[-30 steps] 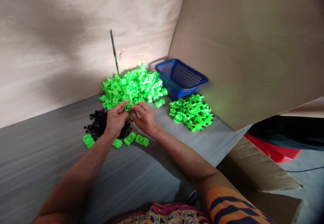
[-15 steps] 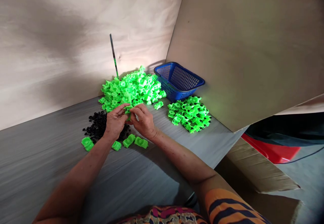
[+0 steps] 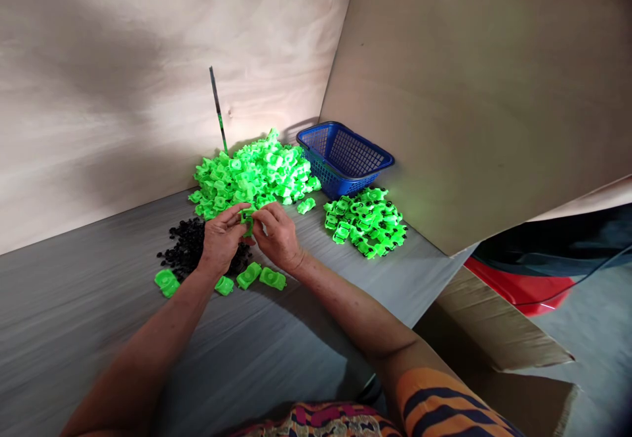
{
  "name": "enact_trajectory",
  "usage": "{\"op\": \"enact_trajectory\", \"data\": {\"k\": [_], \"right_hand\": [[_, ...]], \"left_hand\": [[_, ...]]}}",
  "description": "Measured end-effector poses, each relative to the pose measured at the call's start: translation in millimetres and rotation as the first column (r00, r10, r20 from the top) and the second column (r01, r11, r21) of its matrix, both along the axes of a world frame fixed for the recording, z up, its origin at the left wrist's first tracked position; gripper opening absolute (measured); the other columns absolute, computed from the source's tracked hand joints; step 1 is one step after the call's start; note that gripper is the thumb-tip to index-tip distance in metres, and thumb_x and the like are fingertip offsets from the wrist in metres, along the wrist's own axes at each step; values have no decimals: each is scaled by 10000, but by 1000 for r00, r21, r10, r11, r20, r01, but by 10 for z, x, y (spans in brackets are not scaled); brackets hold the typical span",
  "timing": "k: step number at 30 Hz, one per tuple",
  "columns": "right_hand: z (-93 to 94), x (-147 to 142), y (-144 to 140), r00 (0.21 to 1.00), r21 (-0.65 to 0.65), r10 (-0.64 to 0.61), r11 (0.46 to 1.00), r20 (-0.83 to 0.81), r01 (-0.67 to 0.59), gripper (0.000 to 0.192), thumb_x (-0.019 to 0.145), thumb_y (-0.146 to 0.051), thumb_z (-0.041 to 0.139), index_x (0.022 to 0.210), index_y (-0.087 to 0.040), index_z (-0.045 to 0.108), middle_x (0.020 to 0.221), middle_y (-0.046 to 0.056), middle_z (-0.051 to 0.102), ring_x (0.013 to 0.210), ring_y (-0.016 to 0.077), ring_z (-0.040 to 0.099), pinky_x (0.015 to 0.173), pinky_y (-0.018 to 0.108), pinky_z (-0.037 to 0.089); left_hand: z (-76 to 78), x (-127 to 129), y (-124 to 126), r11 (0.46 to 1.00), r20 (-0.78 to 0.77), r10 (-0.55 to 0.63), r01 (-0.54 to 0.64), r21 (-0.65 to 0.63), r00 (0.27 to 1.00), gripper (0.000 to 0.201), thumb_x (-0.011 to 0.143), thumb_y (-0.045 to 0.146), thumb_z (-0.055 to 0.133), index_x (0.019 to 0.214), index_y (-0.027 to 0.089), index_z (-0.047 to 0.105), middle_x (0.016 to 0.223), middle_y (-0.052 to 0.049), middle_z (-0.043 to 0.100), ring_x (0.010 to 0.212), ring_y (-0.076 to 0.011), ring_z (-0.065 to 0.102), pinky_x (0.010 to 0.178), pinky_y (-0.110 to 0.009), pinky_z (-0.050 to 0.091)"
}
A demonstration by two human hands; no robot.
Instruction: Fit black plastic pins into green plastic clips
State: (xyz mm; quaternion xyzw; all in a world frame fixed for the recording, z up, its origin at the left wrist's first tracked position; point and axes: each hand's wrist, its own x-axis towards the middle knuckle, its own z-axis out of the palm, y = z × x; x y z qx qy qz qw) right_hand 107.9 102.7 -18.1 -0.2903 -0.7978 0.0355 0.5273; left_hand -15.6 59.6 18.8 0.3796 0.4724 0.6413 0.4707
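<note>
Fingers of both hands pinch one green part (image 3: pixel 247 220); bare table (image 3: pixel 99 332) lies nearer.

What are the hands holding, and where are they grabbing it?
Both hands, left hand and right hand, pinch one small green plastic piece between their fingertips, one at each side.

Blue basket (image 3: pixel 345 158) against plywood wall (image 3: pixel 474 81), thin rod (image 3: pixel 217 109) nearby.
</note>
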Motion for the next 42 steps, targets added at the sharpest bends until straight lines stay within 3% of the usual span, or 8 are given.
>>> {"op": "enact_trajectory", "data": {"k": [6, 10, 14, 18, 29, 36, 42], "right_hand": [[-17, 8, 26, 1000, -2, 10, 1000, -23, -10, 185, 944, -102, 517, 911, -223, 654, 870, 43, 580, 862, 177, 574, 781, 301, 515], [1, 12, 9, 998, -59, 17, 998, -61, -20, 193, 935, -108, 528, 954, -228, 678, 902, 51, 613, 884, 177, 602, 803, 307, 527], [38, 9, -3, 980, -170, 81, 979, -182, -112, 184, 947, -160, 523, 1035, -217, 674, 872, 35, 646, 801, 153, 613, 749, 292, 528], [59, 4, 7, 954, -264, 94, 949, -284, -172, 106, 956, -216, 531, 948, -208, 636, 812, 9, 637, 726, 128, 597, 695, 266, 512], [48, 6, 14, 950, -245, 80, 957, -301, -158, 109, 937, -224, 544, 853, -215, 613, 822, 13, 666, 734, 127, 613, 710, 274, 518], [82, -1, -13, 939, -206, 106, 962, -326, -180, 109, 910, -197, 552, 830, -212, 625, 837, 20, 667, 749, 133, 605, 715, 282, 514], [120, -16, -44, 920, -251, 98, 946, -378, -204, 84, 895, -221, 563, 829, -213, 615, 766, -8, 635, 701, 120, 584, 692, 269, 497]], "left_hand": [[-38, -14, -18, 998, 71, -33, 30, 49, 997, 372, 619, 348, 851, 939, 161, 815, 593, 54, 518, 531, -79, 488, 463, -196, 502], [-94, -9, 8, 999, 47, 36, -38, 39, 998, 446, 610, 437, 893, 944, 151, 819, 634, 34, 577, 536, -77, 493, 451, -191, 491], [-101, -20, 27, 997, 55, 59, -62, 42, 997, 477, 589, 459, 912, 950, 160, 824, 695, 9, 653, 581, -93, 546, 477, -201, 517], [-89, -26, 25, 997, 65, 50, -53, 53, 997, 468, 586, 455, 919, 949, 174, 829, 757, -19, 705, 625, -111, 587, 476, -202, 527], [-92, -3, 16, 996, 75, 70, -73, 45, 995, 478, 582, 449, 928, 960, 173, 831, 762, -23, 722, 623, -127, 622, 513, -250, 580], [-109, -10, 21, 995, 76, 84, -88, 50, 994, 489, 589, 434, 930, 987, 168, 831, 743, -14, 715, 625, -119, 618, 511, -230, 569], [-95, -5, 8, 993, 77, 88, -93, 67, 993, 476, 572, 441, 941, 959, 182, 840, 766, -20, 726, 612, -105, 600, 455, -198, 541]]}}
